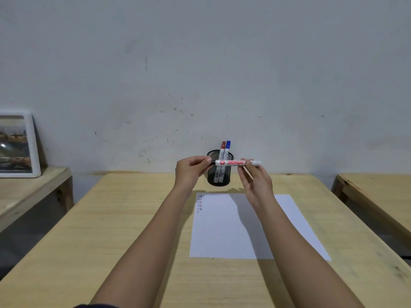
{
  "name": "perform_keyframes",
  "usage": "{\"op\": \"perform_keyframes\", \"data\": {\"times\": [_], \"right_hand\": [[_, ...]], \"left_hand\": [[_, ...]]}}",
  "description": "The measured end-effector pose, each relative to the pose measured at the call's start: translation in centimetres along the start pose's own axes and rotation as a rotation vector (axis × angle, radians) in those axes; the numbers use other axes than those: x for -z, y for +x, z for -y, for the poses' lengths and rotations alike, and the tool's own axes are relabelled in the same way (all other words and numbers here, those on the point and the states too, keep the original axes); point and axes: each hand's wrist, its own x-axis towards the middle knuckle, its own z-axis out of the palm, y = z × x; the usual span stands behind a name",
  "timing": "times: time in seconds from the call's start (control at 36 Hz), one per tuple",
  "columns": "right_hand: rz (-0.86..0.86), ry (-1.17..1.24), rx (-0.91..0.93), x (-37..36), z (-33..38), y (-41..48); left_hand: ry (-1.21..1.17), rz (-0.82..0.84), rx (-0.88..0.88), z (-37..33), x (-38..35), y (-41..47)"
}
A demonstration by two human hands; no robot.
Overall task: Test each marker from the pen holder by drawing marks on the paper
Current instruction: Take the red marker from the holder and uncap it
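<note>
A sheet of paper point(222, 236) lies on the table point(133, 230), right of its middle, with short marks point(199, 203) at its far left corner. Behind the paper, near the wall, stands a pen holder point(219, 177) with a left marker point(222, 146) and a right marker point(227, 145) upright in it, side by side. A third marker point(232, 162) hangs level before the holder (above the table), pinched by the left hand point(190, 170) at its left end and the right hand point(255, 181) toward its right. A picture frame point(17, 143) leans against the wall on a side table point(33, 185) at left; another table point(378, 192) stands at right.

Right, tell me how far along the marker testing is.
Done: red, blue and dark dashes mark the paper's far-left corner. In hand: the left hand pinches the white marker's dark end, the right hand holds its barrel. Left: probably this one's mark; the red-capped marker and blue-capped marker stand in the pen holder.
</note>
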Motion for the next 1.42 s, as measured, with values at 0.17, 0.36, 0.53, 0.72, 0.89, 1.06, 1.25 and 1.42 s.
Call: {"op": "perform_keyframes", "data": {"times": [0.17, 0.36, 0.53, 0.72, 0.89, 1.06, 1.25, 1.42], "right_hand": [[0.013, 0.039, -0.010, -0.2, -0.3, 0.1], [0.066, -0.048, -0.008, -0.2, 0.3, 0.1], [0.082, -0.088, 0.006, -0.4, 0.3, 0.2], [0.065, -0.115, -0.015, -0.3, -0.2, 0.4], [0.097, -0.134, 0.007, 0.1, -1.1, 0.2], [0.046, 0.034, 0.117, 2.5, 0.5, 1.3], [-0.096, -0.039, 0.196, 5.3, 2.1, 1.7], [-0.058, -0.229, 0.178, 4.1, -0.2, 1.0]], "left_hand": [[0.030, 0.014, 0.005, 0.4, -0.4, -0.3], [0.163, 0.045, -0.021, 0.6, -0.5, -0.3], [0.149, 0.084, -0.028, 0.4, -0.6, -0.4], [0.165, 0.048, -0.020, 1.1, -0.2, -0.6], [0.191, 0.039, 0.024, 1.5, 0.5, -0.7], [0.166, -0.089, 0.044, 1.0, 4.1, -0.6], [0.507, -0.159, 0.018, 1.5, 7.6, -0.6], [0.803, -0.105, -0.011, 3.0, 5.9, -0.2]]}}
